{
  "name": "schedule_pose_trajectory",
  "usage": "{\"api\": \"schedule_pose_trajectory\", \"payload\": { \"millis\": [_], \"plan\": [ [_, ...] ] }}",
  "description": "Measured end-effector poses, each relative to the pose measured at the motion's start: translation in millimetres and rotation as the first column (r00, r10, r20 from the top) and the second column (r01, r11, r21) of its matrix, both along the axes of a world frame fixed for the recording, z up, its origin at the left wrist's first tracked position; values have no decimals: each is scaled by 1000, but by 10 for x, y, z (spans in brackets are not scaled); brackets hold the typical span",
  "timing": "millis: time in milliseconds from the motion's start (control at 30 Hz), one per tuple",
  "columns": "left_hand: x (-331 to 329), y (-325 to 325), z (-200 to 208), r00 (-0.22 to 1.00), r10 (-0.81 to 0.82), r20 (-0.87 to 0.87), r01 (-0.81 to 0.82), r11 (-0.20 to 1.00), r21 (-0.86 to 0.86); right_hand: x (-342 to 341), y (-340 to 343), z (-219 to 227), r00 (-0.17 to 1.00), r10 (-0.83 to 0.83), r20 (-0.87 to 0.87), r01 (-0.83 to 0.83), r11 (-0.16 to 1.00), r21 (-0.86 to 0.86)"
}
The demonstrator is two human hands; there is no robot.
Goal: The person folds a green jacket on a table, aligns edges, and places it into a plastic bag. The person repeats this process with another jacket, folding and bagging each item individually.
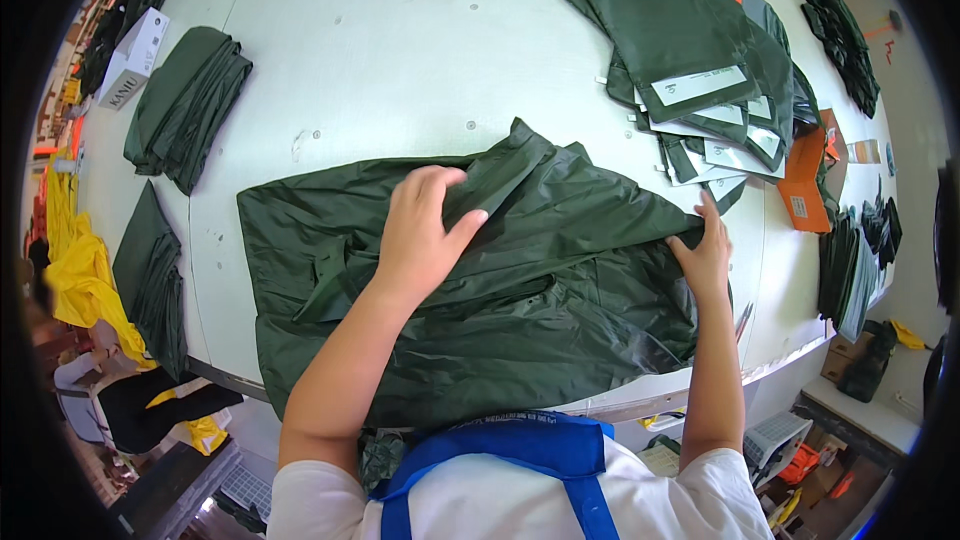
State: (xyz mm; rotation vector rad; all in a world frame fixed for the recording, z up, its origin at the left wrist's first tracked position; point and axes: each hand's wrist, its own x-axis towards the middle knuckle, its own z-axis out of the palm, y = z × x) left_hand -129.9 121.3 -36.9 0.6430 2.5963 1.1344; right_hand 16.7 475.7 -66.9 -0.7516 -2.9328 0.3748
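Observation:
A dark green waterproof jacket (480, 340) lies spread and creased on the white table in front of me, its near side reaching the table edge. My left hand (422, 230) is over the middle of it, with the thumb stretched away from bent fingers beside a raised fold. At the jacket's right edge, my right hand (704, 250) touches the cloth, thumb and forefinger apart. The other fingers of that hand are partly hidden. I see no cloth pinched in either hand.
Folded dark green garments (190, 100) and another folded pile (150, 280) lie at the left. Several flat green packs with white labels (700, 85) are heaped at the far right, beside an orange box (805, 180). A white box (135, 58) stands far left. Pens (743, 320) lie near the right edge.

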Motion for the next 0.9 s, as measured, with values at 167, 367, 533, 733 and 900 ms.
{"api": "schedule_pose_trajectory", "payload": {
  "millis": [167, 367, 533, 733, 900],
  "plan": [
    [-90, -57, -619, 998, -45, -33, 39, 987, -153, -24, 174, -139, 951, -289, -110, 230, 900, -371],
    [-635, -520, -126, 847, -95, 523, 296, 901, -316, 354, 347, -400, 913, 71, -402, -73, 997, 10],
    [-336, 240, -232, 973, -223, -63, 199, 943, -267, 355, 297, -233, 875, 262, -406, -238, 965, 109],
    [-28, 775, -537, 942, -266, -203, 206, 940, -272, 378, 373, -146, 850, 374, -370, -365, 926, 97],
    [-595, 730, -193, 936, -256, 240, 322, 899, -297, 478, 504, -113, 837, 380, -394, -358, 924, 132]
  ]
}}
